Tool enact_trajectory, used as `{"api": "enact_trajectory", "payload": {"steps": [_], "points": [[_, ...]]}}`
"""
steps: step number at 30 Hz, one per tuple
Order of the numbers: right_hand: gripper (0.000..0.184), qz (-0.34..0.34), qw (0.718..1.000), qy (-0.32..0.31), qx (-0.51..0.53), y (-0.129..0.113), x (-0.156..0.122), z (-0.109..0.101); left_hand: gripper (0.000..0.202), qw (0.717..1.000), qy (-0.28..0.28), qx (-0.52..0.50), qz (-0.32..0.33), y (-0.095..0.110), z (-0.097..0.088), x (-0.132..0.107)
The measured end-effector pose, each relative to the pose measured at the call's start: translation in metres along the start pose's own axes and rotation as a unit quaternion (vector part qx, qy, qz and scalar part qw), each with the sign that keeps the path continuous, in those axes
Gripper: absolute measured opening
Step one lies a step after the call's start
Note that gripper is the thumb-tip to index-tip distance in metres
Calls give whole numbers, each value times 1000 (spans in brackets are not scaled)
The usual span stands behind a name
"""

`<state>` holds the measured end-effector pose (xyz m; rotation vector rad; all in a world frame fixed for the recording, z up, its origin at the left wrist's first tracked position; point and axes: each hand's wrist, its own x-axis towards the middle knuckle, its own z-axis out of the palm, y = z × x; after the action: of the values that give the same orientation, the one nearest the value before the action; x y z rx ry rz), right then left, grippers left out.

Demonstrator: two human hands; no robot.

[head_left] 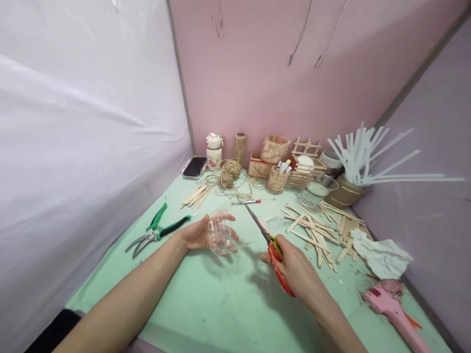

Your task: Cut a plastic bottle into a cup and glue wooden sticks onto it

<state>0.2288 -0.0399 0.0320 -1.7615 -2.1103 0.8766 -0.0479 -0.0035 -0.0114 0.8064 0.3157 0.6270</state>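
Note:
My left hand (197, 234) is curled around a transparent plastic piece (220, 236), rounded like a cup or the bottom of a bottle, its fingers visible through it. A thin see-through sheet seems to extend from it to the right, but its edges are hard to make out. My right hand (296, 267) grips a pair of scissors (273, 245) with red and yellow handles. The blades point up and left, just right of the plastic, and appear closed or nearly so. Beyond the blade tips lies a thin red-and-white pen-like tool (250, 201).
Green-handled pruning shears (157, 230) lie left of my left forearm. Wooden sticks (318, 235), crumpled tissue (382, 255) and a pink glue gun (390, 309) are on the right. Behind stand twine (231, 172), a bottle (214, 154), a phone (195, 166), a plastic bowl (318, 191) and glue sticks (360, 157).

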Motion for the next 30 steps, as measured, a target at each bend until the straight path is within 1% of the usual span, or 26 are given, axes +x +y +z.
{"api": "enact_trajectory", "payload": {"steps": [5, 9, 15, 19, 24, 27, 30], "points": [[34, -13, 1000, 4, 11, 1, 0, 1, 78, 999, -23, -18, -14, -3, 0, 1], [35, -28, 999, 14, -6, 2, 1, 1, 79, 999, -23, -31, -13, -5, -2, 1], [28, -11, 1000, 6, -11, 0, 1, -4, 80, 998, -14, -60, -29, -5, -1, 2], [25, -8, 1000, 2, -6, 0, 0, -5, 83, 997, -27, -66, -37, -4, -1, 2], [23, -10, 1000, 5, 21, 7, 2, -3, 84, 994, -42, -91, -48, -1, -3, 1], [28, -17, 999, 12, 44, 11, 5, -2, 88, 995, -19, -98, -24, 1, -6, 2], [36, -2, 998, 36, 54, 13, 9, -1, 92, 996, 28, -70, 39, 1, -6, 3]]}}
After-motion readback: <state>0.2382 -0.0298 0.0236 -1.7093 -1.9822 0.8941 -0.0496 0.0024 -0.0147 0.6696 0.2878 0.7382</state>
